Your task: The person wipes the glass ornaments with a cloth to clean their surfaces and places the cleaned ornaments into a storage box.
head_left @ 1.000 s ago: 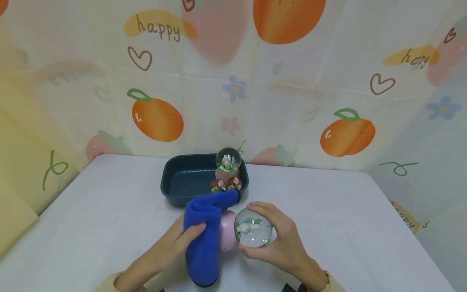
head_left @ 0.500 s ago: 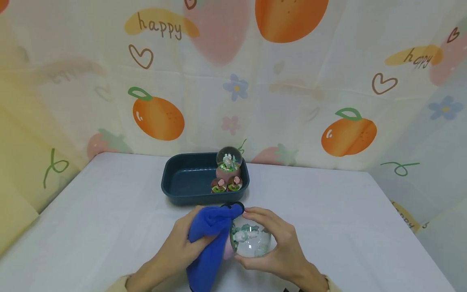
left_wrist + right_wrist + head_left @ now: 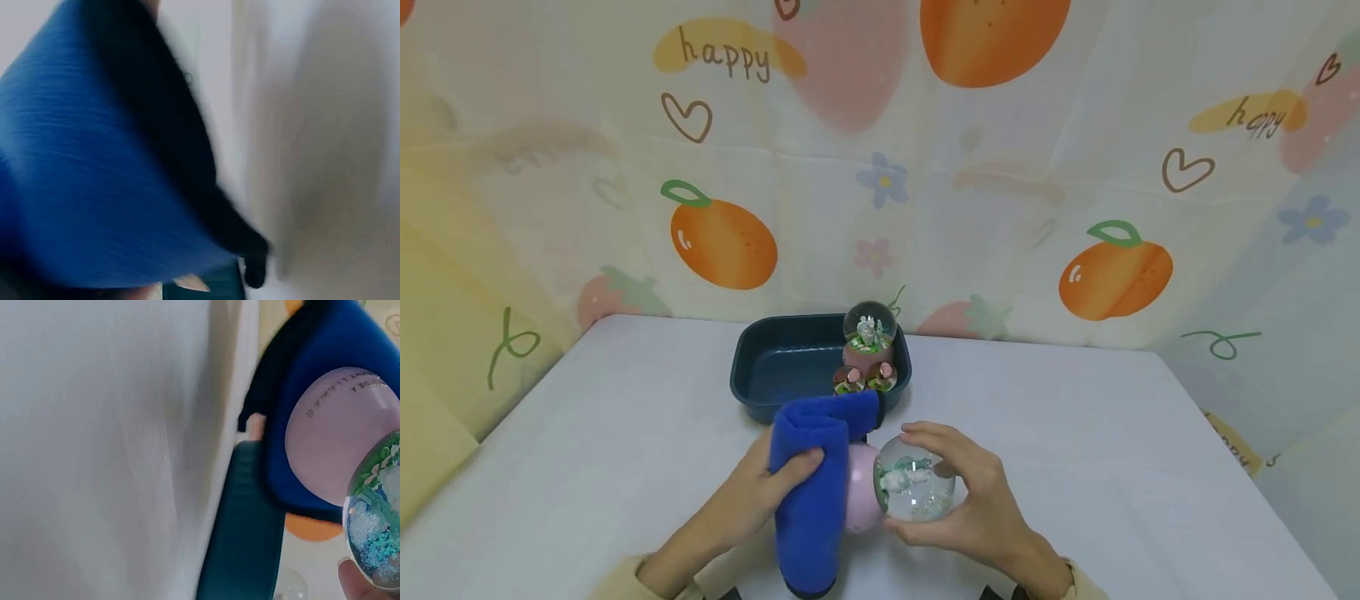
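My right hand (image 3: 981, 492) grips a snow globe (image 3: 916, 479) by its clear glass ball, thumb below and fingers above. The globe lies tipped on its side, its pink base (image 3: 862, 487) pointing left and white and green figures inside the glass. A folded blue cloth (image 3: 811, 492) with dark edging is pinched in my left hand (image 3: 767, 483), thumb in front and the other fingers hidden behind. The cloth lies against the base's end. In the right wrist view the blue cloth (image 3: 294, 425) backs the pink base (image 3: 340, 434), which carries small lettering; the left wrist view is mostly blurred cloth (image 3: 100, 162).
Behind the hands a dark teal tray (image 3: 752, 392) stands on the white table (image 3: 1037, 417). At its right end are another snow globe (image 3: 869, 337) and two small globes (image 3: 882, 377) with pink tops inside. A fruit-printed curtain (image 3: 985, 208) hangs along the back.
Half a second ago the cloth was bunched further right, over the base and near the glass. It has since moved left, baring the pink base. The right hand keeps its grip on the globe.
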A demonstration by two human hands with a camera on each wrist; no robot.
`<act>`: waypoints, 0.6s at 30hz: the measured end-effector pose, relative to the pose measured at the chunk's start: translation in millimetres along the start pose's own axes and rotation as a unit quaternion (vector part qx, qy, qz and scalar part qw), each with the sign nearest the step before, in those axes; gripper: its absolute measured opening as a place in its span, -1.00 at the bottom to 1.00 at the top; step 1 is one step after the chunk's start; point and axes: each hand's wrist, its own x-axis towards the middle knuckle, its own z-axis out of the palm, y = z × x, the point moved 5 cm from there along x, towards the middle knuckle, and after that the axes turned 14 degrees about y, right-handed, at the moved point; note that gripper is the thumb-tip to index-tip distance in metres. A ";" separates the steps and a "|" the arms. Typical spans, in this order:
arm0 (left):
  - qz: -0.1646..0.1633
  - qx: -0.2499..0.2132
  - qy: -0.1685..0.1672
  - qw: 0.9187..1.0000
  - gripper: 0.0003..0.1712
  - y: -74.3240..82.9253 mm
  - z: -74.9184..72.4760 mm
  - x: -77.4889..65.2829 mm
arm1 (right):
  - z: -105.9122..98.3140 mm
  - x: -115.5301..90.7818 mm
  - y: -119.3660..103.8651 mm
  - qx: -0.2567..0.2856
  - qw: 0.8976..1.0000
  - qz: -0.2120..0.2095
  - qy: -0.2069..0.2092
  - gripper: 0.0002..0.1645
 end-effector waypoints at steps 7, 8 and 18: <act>0.022 0.019 -0.049 0.998 -0.15 0.9 20.5 -6.0 | 0.8 -1.4 -6.2 0.008 1.000 -0.022 0.002 -0.05; 0.027 0.015 -0.038 0.999 -0.20 1.5 20.5 -6.0 | 0.6 -1.0 -7.2 0.010 1.000 -0.025 0.002 -0.05; 0.080 0.019 0.068 0.994 -0.57 1.1 6.5 -1.9 | 0.7 0.1 -7.8 0.017 0.998 -0.050 -0.016 -0.04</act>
